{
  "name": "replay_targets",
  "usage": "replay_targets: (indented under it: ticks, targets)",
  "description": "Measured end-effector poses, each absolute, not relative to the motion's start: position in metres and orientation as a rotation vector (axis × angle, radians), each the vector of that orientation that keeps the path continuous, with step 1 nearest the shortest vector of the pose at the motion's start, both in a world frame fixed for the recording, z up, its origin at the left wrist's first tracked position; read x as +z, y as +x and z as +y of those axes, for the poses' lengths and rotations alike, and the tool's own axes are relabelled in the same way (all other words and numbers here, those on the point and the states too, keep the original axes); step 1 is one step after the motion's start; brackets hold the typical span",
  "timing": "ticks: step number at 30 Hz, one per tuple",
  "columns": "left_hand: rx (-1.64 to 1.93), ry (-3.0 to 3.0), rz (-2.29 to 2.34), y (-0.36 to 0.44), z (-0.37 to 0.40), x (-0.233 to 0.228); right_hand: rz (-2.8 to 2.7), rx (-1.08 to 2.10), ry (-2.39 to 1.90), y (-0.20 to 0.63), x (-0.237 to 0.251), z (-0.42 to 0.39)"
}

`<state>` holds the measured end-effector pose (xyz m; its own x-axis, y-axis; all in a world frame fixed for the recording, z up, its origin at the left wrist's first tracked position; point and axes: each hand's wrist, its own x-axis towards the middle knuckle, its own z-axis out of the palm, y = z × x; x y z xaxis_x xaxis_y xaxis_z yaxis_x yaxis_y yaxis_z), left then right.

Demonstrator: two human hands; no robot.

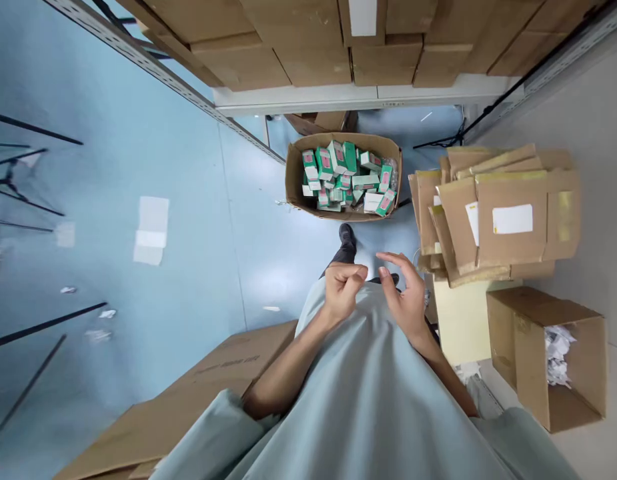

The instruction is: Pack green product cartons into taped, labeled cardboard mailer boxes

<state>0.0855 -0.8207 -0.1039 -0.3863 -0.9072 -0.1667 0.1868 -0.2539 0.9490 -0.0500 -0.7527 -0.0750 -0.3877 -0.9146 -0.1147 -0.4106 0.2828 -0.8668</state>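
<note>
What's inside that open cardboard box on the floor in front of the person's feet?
The open cardboard box holds a loose heap of small green-and-white cartons with pink marks. Whatever lies beneath the top layer is covered.

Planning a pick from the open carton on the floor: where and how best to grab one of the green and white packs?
Take a pack from the top of the heap in the open carton, such as the green and white pack near its left rim. Come from above through the open top; the walls block the sides. Close across its narrow faces, since it lies tilted. Both hands, left and right, hold nothing.
</note>
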Motion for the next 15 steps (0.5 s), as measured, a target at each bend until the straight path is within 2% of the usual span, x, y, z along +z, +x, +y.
replay_targets:
  ticks: [8,15]
  targets:
    - [-1.703,1.126,-1.029,0.169,-0.938,-0.162,1.953,-0.936,-1.058,0.004,-0.120,-0.888]
    - [-1.715,1.304,-0.886,0.184,-0.997,-0.207,1.980,-0.745,-1.019,0.005,-0.166,-0.957]
